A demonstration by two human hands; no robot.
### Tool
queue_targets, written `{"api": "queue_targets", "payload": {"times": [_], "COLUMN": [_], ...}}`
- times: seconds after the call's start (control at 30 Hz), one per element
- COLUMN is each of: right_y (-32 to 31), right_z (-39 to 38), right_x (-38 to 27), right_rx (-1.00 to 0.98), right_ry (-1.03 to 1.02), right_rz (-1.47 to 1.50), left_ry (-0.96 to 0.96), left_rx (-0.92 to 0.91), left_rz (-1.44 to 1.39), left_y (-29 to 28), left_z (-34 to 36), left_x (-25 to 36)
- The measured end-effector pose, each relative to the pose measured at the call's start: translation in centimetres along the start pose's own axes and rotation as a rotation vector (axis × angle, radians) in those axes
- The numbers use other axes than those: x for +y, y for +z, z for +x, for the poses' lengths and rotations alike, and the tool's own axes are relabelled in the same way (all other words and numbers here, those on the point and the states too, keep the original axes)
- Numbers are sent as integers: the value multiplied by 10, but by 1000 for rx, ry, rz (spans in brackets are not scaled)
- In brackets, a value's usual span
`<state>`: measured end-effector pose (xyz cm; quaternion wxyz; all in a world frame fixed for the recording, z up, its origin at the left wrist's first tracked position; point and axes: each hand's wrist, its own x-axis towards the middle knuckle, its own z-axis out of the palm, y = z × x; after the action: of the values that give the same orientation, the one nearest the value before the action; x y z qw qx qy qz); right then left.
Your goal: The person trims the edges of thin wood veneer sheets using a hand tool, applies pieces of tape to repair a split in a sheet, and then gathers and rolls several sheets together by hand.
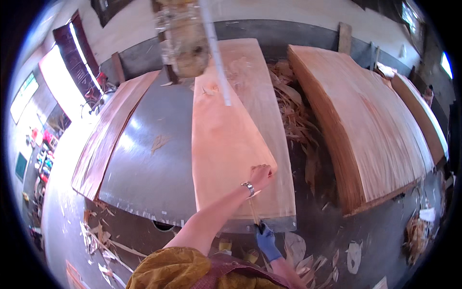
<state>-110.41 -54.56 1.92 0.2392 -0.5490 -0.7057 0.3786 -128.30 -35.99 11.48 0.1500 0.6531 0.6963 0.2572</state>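
Note:
My left hand, bare with a metal-band wristwatch, is closed on the right edge of a thin orange-tan wood veneer sheet. That edge runs slantwise up and away, and a paler veneer sheet shows beneath it on the right. Below, at the near end of the table, my right hand wears a blue glove with dark fingertips. Its fingers are wrapped round a thin, light-coloured stick that points up toward my left wrist; its exact kind is unclear.
Left of the veneer lies a grey metal tabletop, with a veneer stack beyond it. A thick veneer stack stands to the right. Veneer scraps fill the gap between. A blurred post-like object hangs overhead.

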Motion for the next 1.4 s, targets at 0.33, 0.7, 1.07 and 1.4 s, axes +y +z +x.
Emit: {"api": "queue_targets", "payload": {"times": [0.33,0.7,1.07,1.4], "right_y": [-27,-36,-358,-683], "right_z": [-8,108,148,158], "right_x": [-54,-41,58,204], "right_rx": [172,-103,-68,-36], "right_ry": [-59,115,545,440], "right_rz": [-282,699,1295,1328], "left_ry": [79,156,-99,-972], "left_rx": [-267,-248,-698,-195], "left_rz": [-374,-469,-960,-2000], "left_y": [59,34,25,273], "left_z": [75,87,2,-53], "left_x": [72,131,237,276]}}
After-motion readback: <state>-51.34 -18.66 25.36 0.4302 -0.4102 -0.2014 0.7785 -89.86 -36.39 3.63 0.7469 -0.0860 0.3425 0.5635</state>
